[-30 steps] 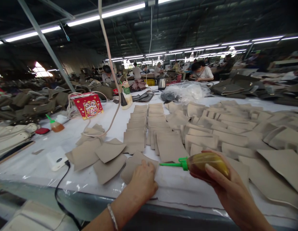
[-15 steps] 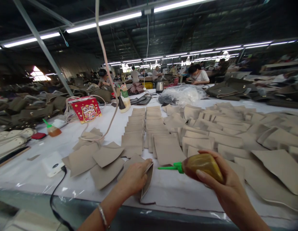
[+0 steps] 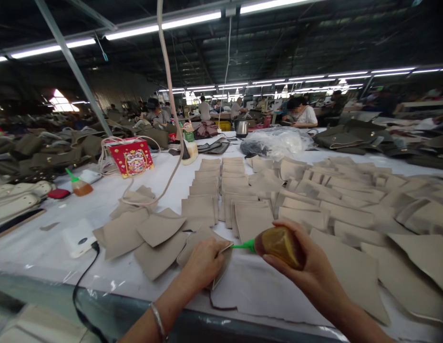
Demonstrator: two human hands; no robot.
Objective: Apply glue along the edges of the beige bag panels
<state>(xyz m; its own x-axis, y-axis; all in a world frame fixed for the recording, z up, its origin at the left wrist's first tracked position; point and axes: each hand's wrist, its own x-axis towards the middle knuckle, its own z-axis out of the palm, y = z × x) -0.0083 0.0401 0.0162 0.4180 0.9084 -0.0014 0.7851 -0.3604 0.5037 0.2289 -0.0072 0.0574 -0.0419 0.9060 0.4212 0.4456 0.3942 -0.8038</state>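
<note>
One edge in work, many pieces around it

The fingers of the left hand are closed on one beige piece, which is partly raised from the surface, with its edge turned to the right. The fingers of the right hand are wrapped round one squeeze bottle. It lies nearly sideways in the grip, and its one green nozzle points to the left. The tip is at the edge of the piece; it seems to touch, but this is too small to be certain.

As I judge, the work on this piece is in progress; whether any liquid is already on the edge, I cannot see. Behind the hands, two rows of overlapping pieces lie in order, perhaps the finished ones. To the left there are at least four loose pieces, and to the right a big heap, too overlapped to count. Much seems to be left.

Further to the left, I count one second squeeze bottle, one red bag, and one white device with one black cable. At the far side are one kettle and one clear plastic bundle. Several persons are farther behind; their exact number I cannot tell.
</note>
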